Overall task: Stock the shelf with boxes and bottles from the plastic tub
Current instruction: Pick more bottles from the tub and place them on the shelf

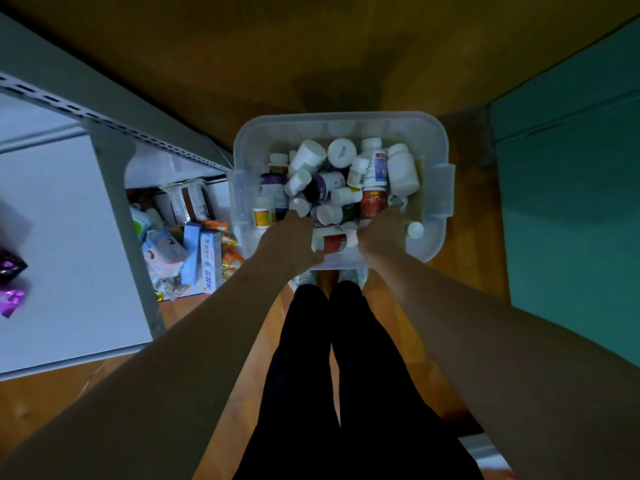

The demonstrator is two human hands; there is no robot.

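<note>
Both hands reach down into the clear plastic tub (341, 124) on the wooden floor. Left hand (289, 239) and right hand (382, 233) lie at either end of a red-labelled white bottle (334, 240); their grip cannot be told. More bottles (401, 171) fill the tub, beside the grey shelf (114, 174) holding boxes (211, 258).

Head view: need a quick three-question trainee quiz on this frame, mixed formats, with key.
1. True or false: the plastic tub stands on the shelf.
2. Both hands are: A) in the tub B) on the shelf C) at the person's sides.
3. Fill in: the toothpaste boxes lie on the tub's ___ side in the image.

Key: 1 false, it stands on the floor; 2 A, left hand and right hand among bottles; 3 left.
</note>
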